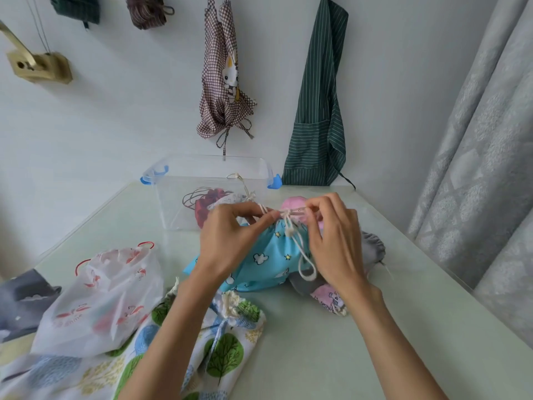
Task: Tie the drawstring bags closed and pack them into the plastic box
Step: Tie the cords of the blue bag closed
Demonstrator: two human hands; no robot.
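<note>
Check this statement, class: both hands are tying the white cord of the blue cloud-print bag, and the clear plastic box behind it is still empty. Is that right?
Not quite. The head view shows the plastic box already holds a dark red bag. The rest stands: the left hand and right hand pinch the white cord of the blue bag.

Left hand point(230, 241): pinches the cream cord point(291, 223) at the mouth of the blue bag point(268, 261).
Right hand point(334, 241): pinches the same cord from the other side, near the knot.
Blue bag: lies on the pale green surface point(317, 356), its mouth gathered.
Plastic box point(210, 180): stands behind the hands, lid off, a dark red bag point(206, 207) inside.
Other bags: a white flamingo bag point(101, 298) and a tree-print bag point(225, 350) lie at the left.
Wall: a green striped apron point(317, 111) hangs there.
</note>
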